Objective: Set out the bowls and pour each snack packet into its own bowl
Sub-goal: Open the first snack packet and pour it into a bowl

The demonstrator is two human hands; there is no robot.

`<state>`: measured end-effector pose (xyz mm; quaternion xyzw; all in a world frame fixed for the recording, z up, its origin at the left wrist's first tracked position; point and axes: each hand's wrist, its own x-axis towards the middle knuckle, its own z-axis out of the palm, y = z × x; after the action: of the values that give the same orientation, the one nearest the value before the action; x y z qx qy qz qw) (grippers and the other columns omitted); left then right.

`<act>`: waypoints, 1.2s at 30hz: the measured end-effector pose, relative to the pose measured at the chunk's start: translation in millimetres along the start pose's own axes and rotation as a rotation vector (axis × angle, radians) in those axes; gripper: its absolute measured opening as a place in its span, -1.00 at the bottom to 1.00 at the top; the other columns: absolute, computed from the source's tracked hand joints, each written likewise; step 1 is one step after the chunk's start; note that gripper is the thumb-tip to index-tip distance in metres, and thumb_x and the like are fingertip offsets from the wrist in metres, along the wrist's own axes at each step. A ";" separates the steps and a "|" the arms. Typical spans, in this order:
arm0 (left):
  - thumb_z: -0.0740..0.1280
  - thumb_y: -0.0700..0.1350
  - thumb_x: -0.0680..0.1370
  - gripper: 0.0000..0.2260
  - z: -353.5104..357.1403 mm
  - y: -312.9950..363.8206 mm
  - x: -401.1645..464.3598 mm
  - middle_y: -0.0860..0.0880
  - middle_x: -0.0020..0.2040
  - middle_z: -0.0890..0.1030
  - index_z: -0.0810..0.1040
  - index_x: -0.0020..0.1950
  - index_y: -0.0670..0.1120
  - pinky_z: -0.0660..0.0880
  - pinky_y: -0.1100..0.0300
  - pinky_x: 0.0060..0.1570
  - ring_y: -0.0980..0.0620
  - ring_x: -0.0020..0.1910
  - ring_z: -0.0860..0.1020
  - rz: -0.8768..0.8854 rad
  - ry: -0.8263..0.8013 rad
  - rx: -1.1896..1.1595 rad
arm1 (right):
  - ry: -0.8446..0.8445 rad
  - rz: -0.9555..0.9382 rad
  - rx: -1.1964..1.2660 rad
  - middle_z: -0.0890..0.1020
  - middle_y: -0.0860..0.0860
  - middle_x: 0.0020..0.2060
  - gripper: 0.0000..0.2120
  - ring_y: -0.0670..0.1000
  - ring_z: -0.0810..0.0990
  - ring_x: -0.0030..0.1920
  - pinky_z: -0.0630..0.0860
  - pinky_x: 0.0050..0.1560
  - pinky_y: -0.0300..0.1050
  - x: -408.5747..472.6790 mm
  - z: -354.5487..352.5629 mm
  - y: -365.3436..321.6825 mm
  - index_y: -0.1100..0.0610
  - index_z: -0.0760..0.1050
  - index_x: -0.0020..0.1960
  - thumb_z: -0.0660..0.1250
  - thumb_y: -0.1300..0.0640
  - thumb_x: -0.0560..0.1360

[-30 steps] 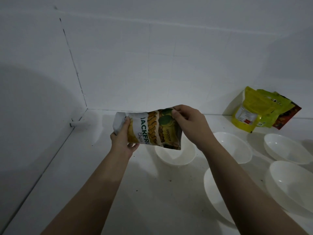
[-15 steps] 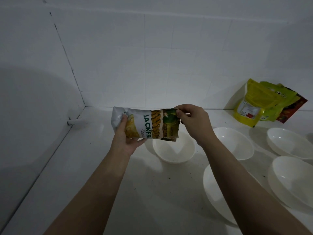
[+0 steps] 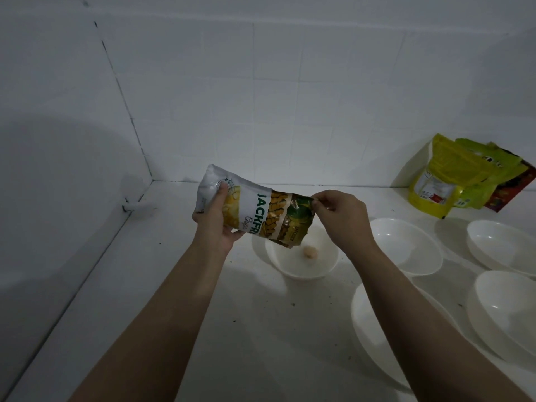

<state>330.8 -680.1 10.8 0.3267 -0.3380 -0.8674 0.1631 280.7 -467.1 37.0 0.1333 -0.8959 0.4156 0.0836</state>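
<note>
The left hand [image 3: 216, 217] grasps the snack packet [image 3: 255, 210] by its raised end, and the right hand [image 3: 340, 217] pinches its lower end. The packet is tilted just above the white bowl [image 3: 301, 258]. One pale chip [image 3: 310, 252] lies in this bowl.

Five white bowls [image 3: 301, 262], four snack packets [image 3: 255, 211], one chip [image 3: 310, 252], two hands [image 3: 216, 219]

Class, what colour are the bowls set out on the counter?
White bowls, seen best in the head view.
</note>
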 end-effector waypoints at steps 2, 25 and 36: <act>0.53 -0.02 0.42 -0.37 0.7 1.5 0.0 -0.14 0.14 0.53 0.20 0.30 0.01 0.56 -0.27 -0.10 -0.20 0.07 0.57 -0.006 -0.006 0.018 | 0.001 0.004 0.012 0.69 -0.09 -0.09 -0.82 -0.10 0.59 -0.08 0.42 -0.13 -0.25 0.0 1.0 0.6 0.04 0.66 0.04 0.28 0.10 0.59; 0.58 0.02 0.35 -0.24 -6.6 11.3 4.3 -0.17 0.25 0.50 0.22 0.41 0.01 0.56 -0.19 -0.32 -0.24 0.09 0.55 -0.029 -0.004 0.112 | -0.118 -0.031 -0.086 0.71 -0.06 -0.06 -0.83 -0.07 0.61 -0.03 0.48 -0.02 -0.19 7.3 1.9 0.2 0.05 0.68 0.04 0.31 0.11 0.57; 0.59 0.03 0.34 -0.22 -11.1 9.5 11.1 -0.16 0.24 0.49 0.21 0.41 0.01 0.56 -0.19 -0.33 -0.25 0.11 0.54 -0.048 0.014 0.145 | -0.139 -0.045 -0.126 0.71 -0.06 -0.06 -0.82 -0.09 0.57 -0.06 0.43 -0.07 -0.22 7.9 7.2 6.0 0.06 0.68 0.06 0.30 0.12 0.57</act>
<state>330.8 -697.8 6.2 0.3520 -0.3907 -0.8420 0.1204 271.0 -470.3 30.1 0.1765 -0.9205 0.3463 0.0387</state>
